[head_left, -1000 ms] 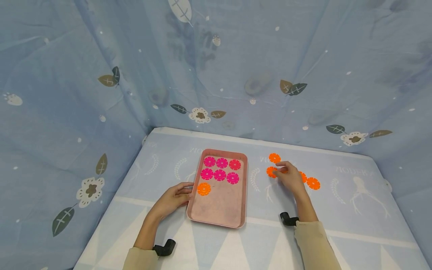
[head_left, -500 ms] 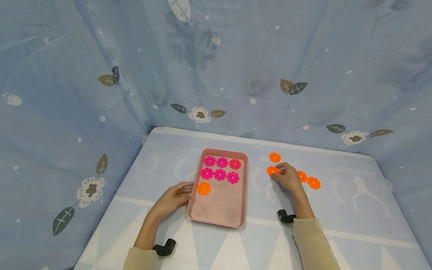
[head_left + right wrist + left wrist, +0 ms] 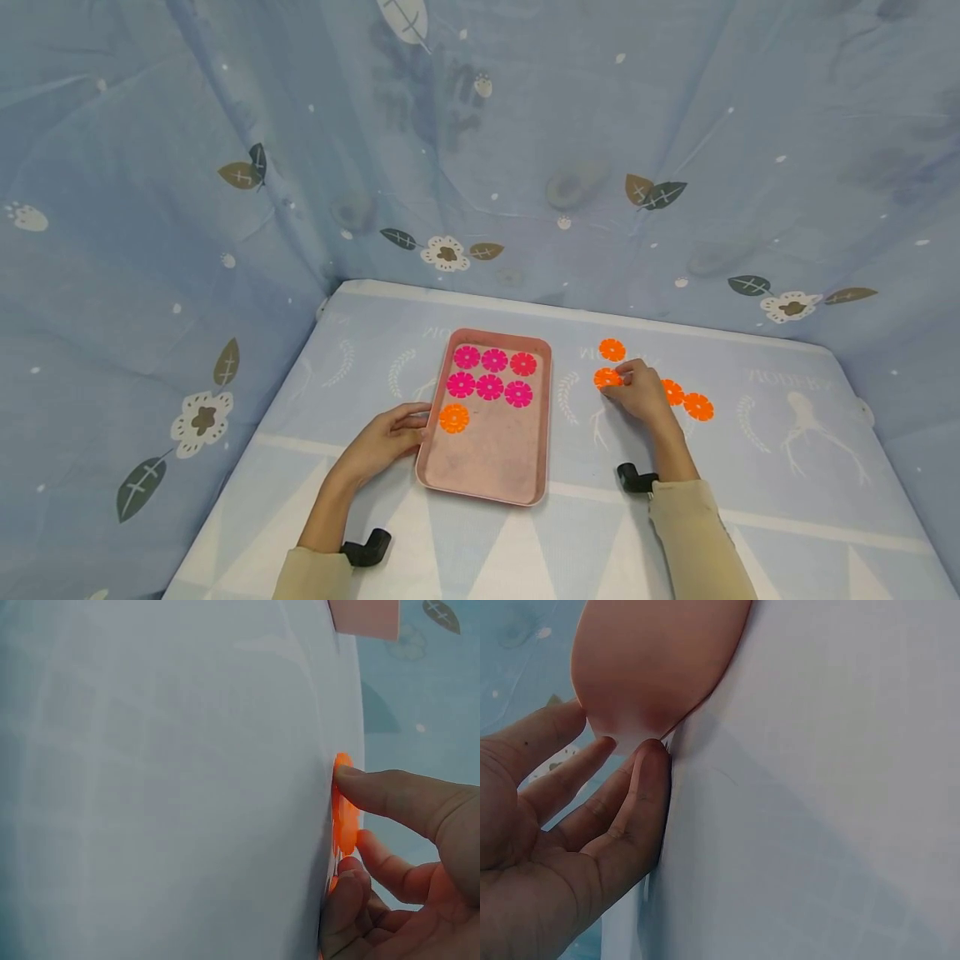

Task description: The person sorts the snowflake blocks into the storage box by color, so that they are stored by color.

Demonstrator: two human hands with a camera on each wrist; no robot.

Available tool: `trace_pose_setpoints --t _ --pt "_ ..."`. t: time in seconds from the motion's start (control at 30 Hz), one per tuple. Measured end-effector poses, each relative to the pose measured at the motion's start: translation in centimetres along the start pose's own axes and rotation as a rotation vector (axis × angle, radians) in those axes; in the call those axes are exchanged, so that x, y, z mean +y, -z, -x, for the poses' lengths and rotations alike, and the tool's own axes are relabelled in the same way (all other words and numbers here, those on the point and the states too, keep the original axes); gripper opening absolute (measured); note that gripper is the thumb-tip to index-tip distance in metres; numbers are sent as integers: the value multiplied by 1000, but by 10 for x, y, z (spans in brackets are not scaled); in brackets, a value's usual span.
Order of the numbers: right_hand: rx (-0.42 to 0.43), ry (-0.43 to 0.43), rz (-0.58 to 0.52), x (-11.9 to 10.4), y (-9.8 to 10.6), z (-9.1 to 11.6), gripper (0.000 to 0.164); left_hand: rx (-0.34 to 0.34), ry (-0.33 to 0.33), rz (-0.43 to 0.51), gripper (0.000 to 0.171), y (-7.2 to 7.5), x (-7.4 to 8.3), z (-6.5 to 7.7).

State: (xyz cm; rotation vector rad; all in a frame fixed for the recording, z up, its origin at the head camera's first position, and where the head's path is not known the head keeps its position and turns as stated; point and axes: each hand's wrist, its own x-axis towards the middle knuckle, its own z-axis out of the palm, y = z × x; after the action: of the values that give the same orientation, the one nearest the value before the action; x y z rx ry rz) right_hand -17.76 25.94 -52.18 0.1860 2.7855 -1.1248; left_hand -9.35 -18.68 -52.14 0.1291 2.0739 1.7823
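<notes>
My right hand (image 3: 643, 393) pinches an orange notched plastic disc (image 3: 607, 378) by its edge, low over the cloth. In the right wrist view the thumb (image 3: 386, 793) lies on that disc (image 3: 345, 814) and the fingertips meet its far edge. My left hand (image 3: 382, 442) rests at the left side of a pink tray (image 3: 480, 479), fingertips touching its outer wall, as the left wrist view of the tray (image 3: 656, 660) also shows. Inside the tray lie two rows of pink-red notched discs (image 3: 490, 387); under them sits one orange disc (image 3: 454, 418).
Another orange disc (image 3: 612, 349) lies behind the right hand. Two more, a partly hidden disc (image 3: 672, 392) and a whole disc (image 3: 699, 407), lie to its right. Patterned cloth covers the table (image 3: 780, 467); a blue curtain (image 3: 525, 150) hangs behind and at the sides.
The right hand has shifted slightly left and closed its fingers on the orange disc. The left hand, the tray and the discs in it have stayed put.
</notes>
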Motion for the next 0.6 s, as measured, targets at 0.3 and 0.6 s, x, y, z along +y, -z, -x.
trace_pose_setpoints --t 0.3,0.6 --pt "35 -61 -68 -2 1 2 37 4 18 9 44 1 0 -1" --pt "88 -40 -127 -2 3 6 23 -13 -1 10 46 0 0 -1"
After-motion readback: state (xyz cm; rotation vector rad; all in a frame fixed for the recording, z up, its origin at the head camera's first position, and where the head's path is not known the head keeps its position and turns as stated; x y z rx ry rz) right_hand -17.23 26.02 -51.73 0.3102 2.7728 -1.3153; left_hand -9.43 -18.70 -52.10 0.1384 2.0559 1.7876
